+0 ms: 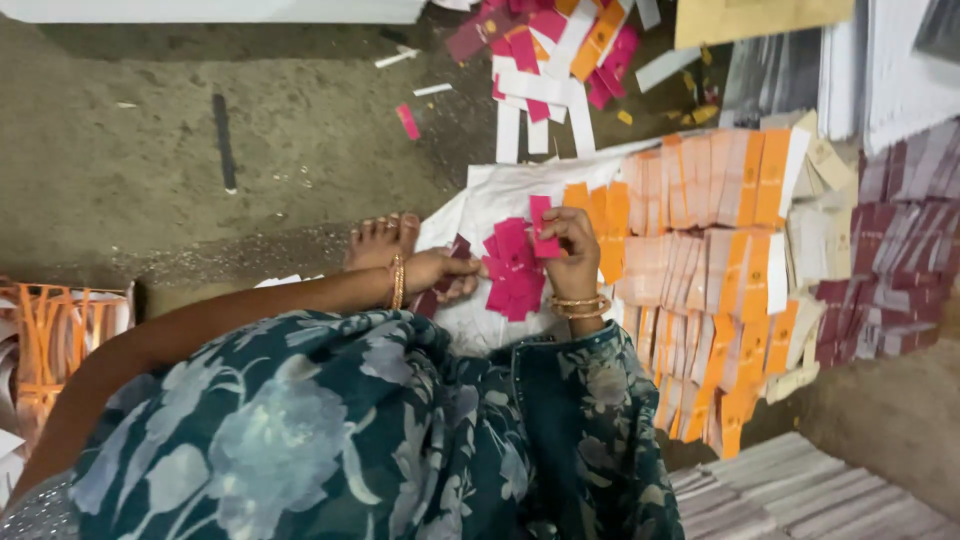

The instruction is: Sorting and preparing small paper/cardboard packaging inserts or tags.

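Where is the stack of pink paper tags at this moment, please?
In the head view, the pink paper tags sit near the centre, on the white sheet, between the left hand and right hand, just left of the orange tag rows.

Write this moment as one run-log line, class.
left hand: holding dark red slip | right hand: pinching pink slips | orange slips: fanned alongside

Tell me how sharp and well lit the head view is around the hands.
Head view: dim, soft lighting with no glare; the pink tags and right hand are slightly blurred, the left hand too; the floor at upper left is dark and grainy.
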